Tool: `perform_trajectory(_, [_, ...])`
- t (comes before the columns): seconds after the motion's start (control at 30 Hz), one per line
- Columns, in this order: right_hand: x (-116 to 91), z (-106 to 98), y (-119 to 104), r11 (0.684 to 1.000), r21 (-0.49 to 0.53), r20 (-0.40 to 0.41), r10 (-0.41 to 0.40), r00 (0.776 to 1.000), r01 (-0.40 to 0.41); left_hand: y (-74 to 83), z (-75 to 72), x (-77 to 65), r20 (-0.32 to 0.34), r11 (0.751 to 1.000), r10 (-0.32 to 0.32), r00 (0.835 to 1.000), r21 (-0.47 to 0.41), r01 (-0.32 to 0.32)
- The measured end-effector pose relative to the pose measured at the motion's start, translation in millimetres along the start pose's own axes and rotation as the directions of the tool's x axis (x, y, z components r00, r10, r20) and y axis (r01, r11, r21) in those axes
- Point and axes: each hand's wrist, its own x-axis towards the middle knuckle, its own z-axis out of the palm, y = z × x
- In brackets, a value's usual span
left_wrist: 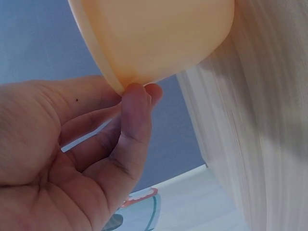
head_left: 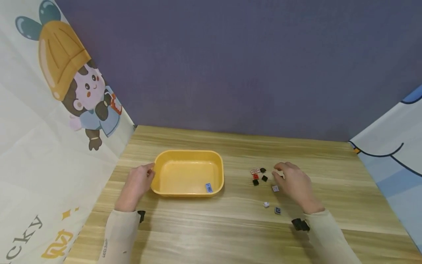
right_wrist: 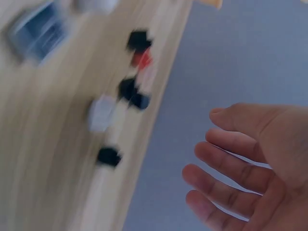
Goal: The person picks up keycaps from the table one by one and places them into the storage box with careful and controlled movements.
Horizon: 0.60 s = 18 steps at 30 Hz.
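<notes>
My left hand (head_left: 138,182) pinches the left rim of a yellow plastic basin (head_left: 188,154) between thumb and fingers; the left wrist view shows the fingertips (left_wrist: 134,103) right at its rim. A small blue keycap-like piece (head_left: 209,188) lies in the basin's near right corner. Over the right side of the table hovers my right hand (head_left: 294,183), fingers loosely bent and holding nothing. Just left of it lie a red piece (head_left: 255,176), a pink oblong piece (head_left: 255,171) and several black pieces (head_left: 265,178). A pale square piece (head_left: 275,188) sits close below the hand.
Nearer on the wooden table (head_left: 204,231) lie a white piece (head_left: 266,204) and a grey-blue square piece (head_left: 278,211). A dark blue-grey partition (head_left: 230,73) stands behind the table, with printed cloth (head_left: 39,139) along the left side.
</notes>
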Motion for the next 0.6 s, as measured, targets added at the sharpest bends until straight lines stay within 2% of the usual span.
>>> perform_trajectory(0.23, [-6.8,0.5,28.0,0.999,-0.018,0.050,0.052,0.997,-0.051,-0.8,0.8,-0.3,-0.021,1.000,0.018,1.000,0.001,-0.018])
perform_trajectory(0.47, [-6.5,8.4,40.4,0.996,-0.006,0.176,0.090,0.980,-0.091,-1.5,1.2,-1.1,-0.034,0.999,0.034,0.999,0.010,-0.034])
perform_trajectory(0.6, [-6.1,15.0,47.4,0.996,-0.011,0.200,0.088,0.976,-0.088,-0.9,0.9,-1.5,-0.038,0.999,0.037,0.999,0.011,-0.036])
